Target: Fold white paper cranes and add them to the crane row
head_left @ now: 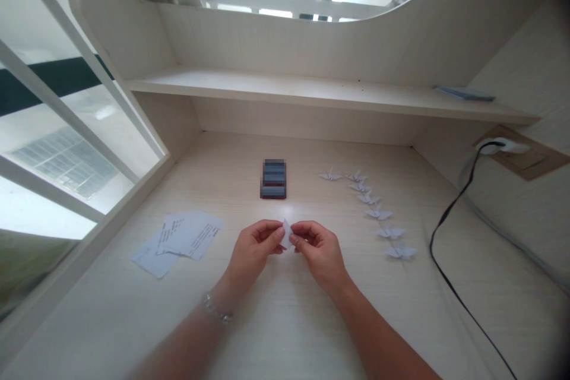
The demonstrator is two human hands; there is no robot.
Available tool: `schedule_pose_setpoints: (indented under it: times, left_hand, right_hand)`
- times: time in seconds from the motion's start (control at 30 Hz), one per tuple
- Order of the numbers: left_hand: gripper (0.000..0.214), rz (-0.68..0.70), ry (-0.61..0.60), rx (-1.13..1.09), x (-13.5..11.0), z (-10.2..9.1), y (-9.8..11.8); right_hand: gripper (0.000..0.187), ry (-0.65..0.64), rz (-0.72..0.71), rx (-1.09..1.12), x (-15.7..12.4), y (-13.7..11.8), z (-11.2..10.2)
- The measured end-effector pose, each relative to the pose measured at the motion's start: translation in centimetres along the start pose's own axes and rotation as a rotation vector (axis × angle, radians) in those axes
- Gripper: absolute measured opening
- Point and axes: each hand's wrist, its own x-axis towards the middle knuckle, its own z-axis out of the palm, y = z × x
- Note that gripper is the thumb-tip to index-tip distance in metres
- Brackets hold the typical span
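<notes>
Between my two hands, above the middle of the desk, is a small folded piece of white paper (287, 234) with a pointed top. My left hand (256, 244) pinches its left side between thumb and fingers. From the right, my right hand (319, 248) pinches the opposite edge, fingers curled. The paper's lower part is partly hidden by the fingertips. Several folded white paper cranes (378, 214) stand in a curved row to the right of my right hand. Left of my left hand lie overlapping white paper sheets (189, 236), some with printed lines.
A phone (273, 179) with a blurred screen lies beyond my hands on the wooden desk (276, 332). A black cable (439, 261) runs from the wall socket (528, 154) down the right side. A shelf (285, 86) spans the back, and white rails (66, 107) border the left.
</notes>
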Motion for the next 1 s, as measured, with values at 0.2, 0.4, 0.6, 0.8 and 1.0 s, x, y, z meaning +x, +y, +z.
schedule_pose_setpoints:
  times: [0.2,0.4,0.6,0.8,1.0]
  left_hand:
    - [0.021,-0.111,-0.082,-0.144,-0.04,-0.14,0.23]
    - [0.024,-0.099,-0.067,-0.117,-0.04,-0.19,0.28]
    - [0.030,0.026,-0.035,0.031,-0.09,-0.11,0.43]
    - [0.027,0.005,-0.066,0.007,-0.08,-0.21,0.53]
    - [0.028,-0.032,-0.097,-0.051,-0.04,-0.39,0.41]
  right_hand:
    - [0.015,-0.032,0.023,0.085,0.09,0.18,0.01]
    - [0.016,-0.038,0.039,0.099,0.13,0.22,0.00]
    - [0.016,-0.037,0.025,0.079,0.03,0.07,0.01]
    - [0.014,-0.046,0.026,0.073,-0.05,-0.03,0.07]
    - [0.012,-0.066,0.027,0.079,-0.07,-0.13,0.04]
